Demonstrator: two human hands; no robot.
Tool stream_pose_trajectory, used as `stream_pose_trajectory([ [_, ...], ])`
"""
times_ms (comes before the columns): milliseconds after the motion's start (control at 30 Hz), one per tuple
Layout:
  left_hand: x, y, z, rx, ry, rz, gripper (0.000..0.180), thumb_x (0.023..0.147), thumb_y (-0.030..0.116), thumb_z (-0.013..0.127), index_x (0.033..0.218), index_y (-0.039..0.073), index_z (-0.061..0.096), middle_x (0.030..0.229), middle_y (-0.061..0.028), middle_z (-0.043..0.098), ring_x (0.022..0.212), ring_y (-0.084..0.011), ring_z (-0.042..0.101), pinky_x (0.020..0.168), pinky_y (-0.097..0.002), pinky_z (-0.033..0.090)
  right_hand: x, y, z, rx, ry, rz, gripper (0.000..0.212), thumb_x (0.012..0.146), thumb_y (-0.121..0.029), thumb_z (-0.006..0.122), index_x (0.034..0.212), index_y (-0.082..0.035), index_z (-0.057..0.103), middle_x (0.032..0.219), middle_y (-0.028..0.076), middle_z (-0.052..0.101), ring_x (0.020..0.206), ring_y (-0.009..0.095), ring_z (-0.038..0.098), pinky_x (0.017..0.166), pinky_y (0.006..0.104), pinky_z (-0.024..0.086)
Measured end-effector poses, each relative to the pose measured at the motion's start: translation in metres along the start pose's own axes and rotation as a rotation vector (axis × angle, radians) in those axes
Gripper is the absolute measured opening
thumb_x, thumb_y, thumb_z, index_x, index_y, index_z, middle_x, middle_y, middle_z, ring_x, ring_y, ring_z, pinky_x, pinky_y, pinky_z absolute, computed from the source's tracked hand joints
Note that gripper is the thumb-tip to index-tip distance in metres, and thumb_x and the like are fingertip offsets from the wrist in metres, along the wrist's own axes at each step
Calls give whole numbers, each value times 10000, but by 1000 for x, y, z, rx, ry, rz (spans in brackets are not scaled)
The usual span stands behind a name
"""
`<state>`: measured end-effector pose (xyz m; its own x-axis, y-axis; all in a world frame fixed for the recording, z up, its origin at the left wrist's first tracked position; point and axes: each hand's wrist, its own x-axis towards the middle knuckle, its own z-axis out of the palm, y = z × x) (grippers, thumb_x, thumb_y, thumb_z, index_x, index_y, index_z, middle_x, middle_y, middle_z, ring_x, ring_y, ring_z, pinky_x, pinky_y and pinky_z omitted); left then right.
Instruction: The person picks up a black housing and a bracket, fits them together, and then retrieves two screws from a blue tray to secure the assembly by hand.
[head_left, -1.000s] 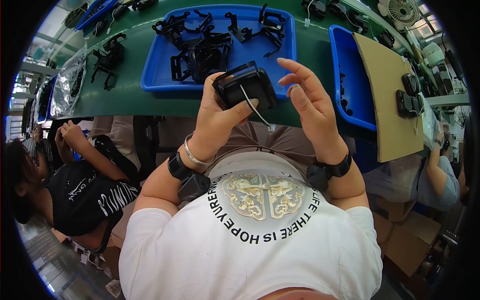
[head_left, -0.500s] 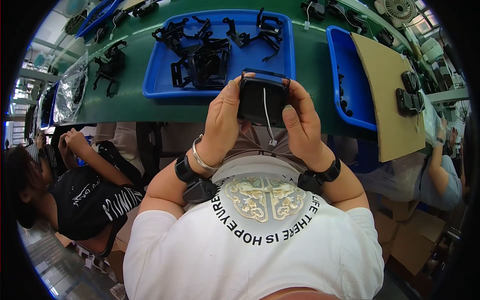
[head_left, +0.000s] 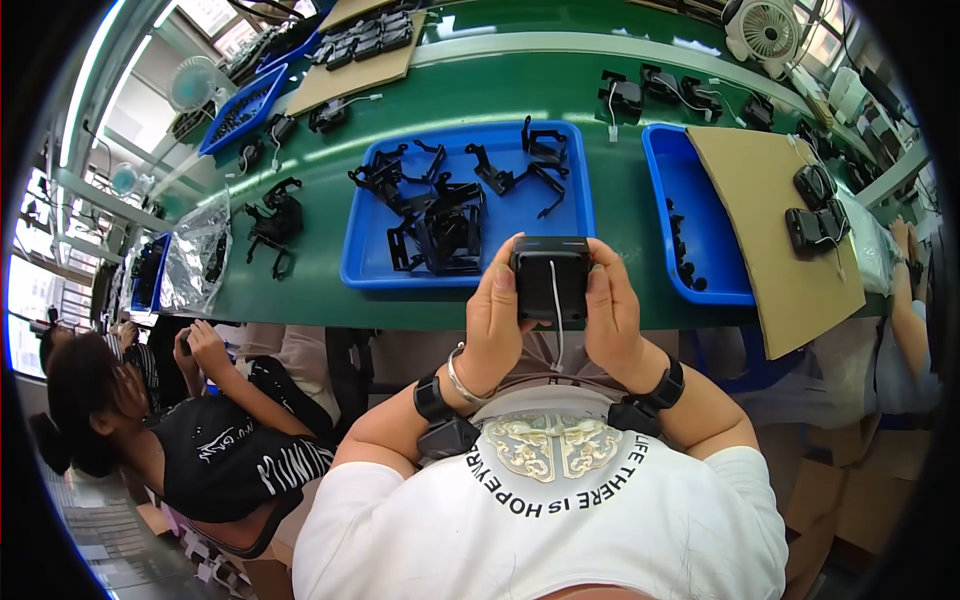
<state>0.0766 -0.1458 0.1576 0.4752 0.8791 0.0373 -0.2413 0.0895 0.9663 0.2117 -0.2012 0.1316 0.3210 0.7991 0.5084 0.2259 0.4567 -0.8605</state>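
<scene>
Between my two hands is a black box-shaped device [head_left: 535, 287] with a white cable [head_left: 556, 320] hanging down its face and a small plug at the end. My left hand [head_left: 494, 325] grips its left side, thumb on the near face. On the opposite side my right hand [head_left: 614, 315] holds it the same way. The device is just in front of the table's near edge. Beyond it lies a blue tray [head_left: 370, 270] with several black brackets [head_left: 445, 228] heaped inside. The far side of the device is hidden from me.
To the right, a cardboard sheet [head_left: 740, 200] partly covers another blue tray [head_left: 735, 297] of small black parts; black devices [head_left: 815, 228] rest on the sheet. Black brackets [head_left: 275, 222] and a clear plastic bag [head_left: 197, 255] lie at left. A person [head_left: 220, 440] sits to my left.
The view has shifted, so more of the table's far side shows. Both hands still hold the device, which now looks more upright and squarely facing me.
</scene>
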Motion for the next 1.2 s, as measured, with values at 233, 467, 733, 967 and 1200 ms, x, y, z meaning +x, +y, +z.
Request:
stream_pose_trajectory([
  [233,9,4,-2,-3,-116,1,443,998,317,315,1340,43,379,764,23,554,534,-11,466,440,-146,341,6,-2,1,180,-34,81,365,999,-208,329,1283,11,393,1168,82,514,1030,106,518,878,240,439],
  [467,7,-6,-3,99,-134,83,433,999,302,315,1334,35,379,761,25,548,544,-10,471,441,-148,348,3,8,-4,488,30,303,372,996,-234,348,1283,0,389,1184,81,509,1032,110,530,883,244,453],
  [733,19,-3,-7,-56,-128,-54,413,995,294,342,1312,38,412,796,25,544,576,-16,474,463,-155,368,0,4,1,421,85,300,352,998,-240,347,1268,-26,419,1113,60,525,958,85,517,845,212,435],
  [967,11,-8,7,103,-101,51,401,992,306,344,1276,45,455,817,18,563,584,-26,479,470,-164,366,-1,7,-5,518,88,337,381,994,-250,359,1290,-11,384,1193,77,512,1041,127,533,896,248,440],
  [1200,27,-10,-10,-79,-71,-98,389,992,316,350,1250,62,494,811,37,541,576,-11,418,470,-159,337,4,6,0,348,59,342,364,998,-234,349,1282,-14,412,1153,60,532,1011,92,523,892,216,416],
])
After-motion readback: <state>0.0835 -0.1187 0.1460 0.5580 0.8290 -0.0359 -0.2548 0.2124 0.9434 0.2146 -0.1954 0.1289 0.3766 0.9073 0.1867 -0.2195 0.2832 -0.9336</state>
